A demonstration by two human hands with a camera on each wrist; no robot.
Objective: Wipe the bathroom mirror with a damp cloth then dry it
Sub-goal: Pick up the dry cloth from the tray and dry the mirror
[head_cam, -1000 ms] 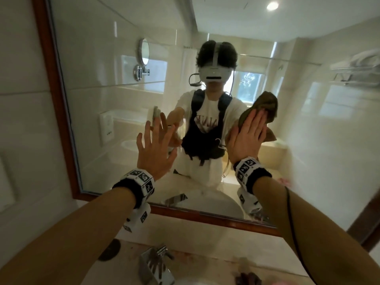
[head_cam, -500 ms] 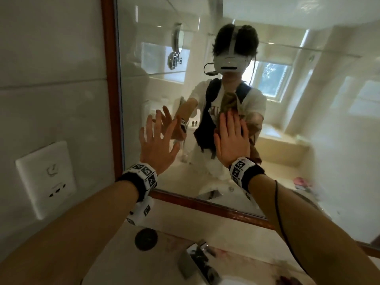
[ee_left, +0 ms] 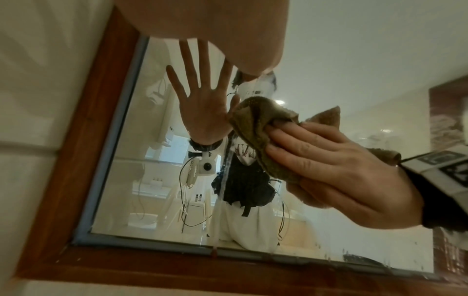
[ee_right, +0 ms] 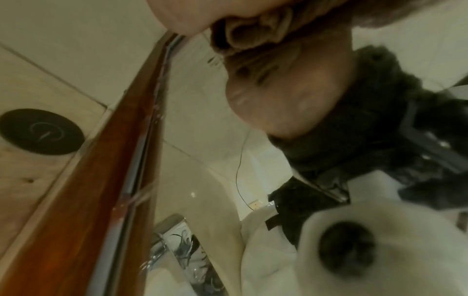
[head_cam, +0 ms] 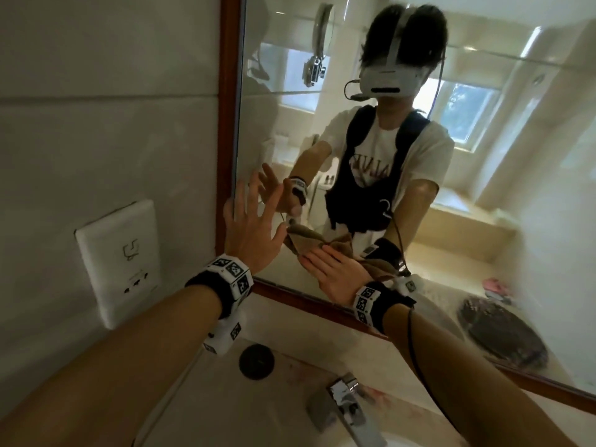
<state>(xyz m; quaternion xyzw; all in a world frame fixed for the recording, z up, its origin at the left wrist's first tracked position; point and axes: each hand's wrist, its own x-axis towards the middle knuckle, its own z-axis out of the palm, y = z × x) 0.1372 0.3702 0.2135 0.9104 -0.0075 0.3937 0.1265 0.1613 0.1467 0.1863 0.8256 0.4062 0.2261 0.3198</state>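
The wood-framed mirror (head_cam: 516,188) fills the right of the head view. My right hand (head_cam: 329,272) lies flat on a brown cloth (head_cam: 306,245), pressing it to the glass just above the bottom frame rail near the lower left corner. In the left wrist view its fingers (ee_left: 329,166) lie straight over the cloth (ee_left: 253,128), which bunches out past the fingertips. My left hand (head_cam: 254,221) is raised with its fingers spread at the mirror's left edge, holding nothing. Whether it touches the glass I cannot tell.
A white wall socket (head_cam: 119,262) sits left of the wooden frame (head_cam: 230,124). Below the mirror are the stone counter (head_cam: 193,398), a black round disc (head_cam: 256,361) and a chrome faucet (head_cam: 345,411). The right wrist view is blurred, showing the frame (ee_right: 113,160) close.
My right hand has swept the cloth down and left, from mid-height on the glass to the lower left corner. My left hand stays spread near the left edge.
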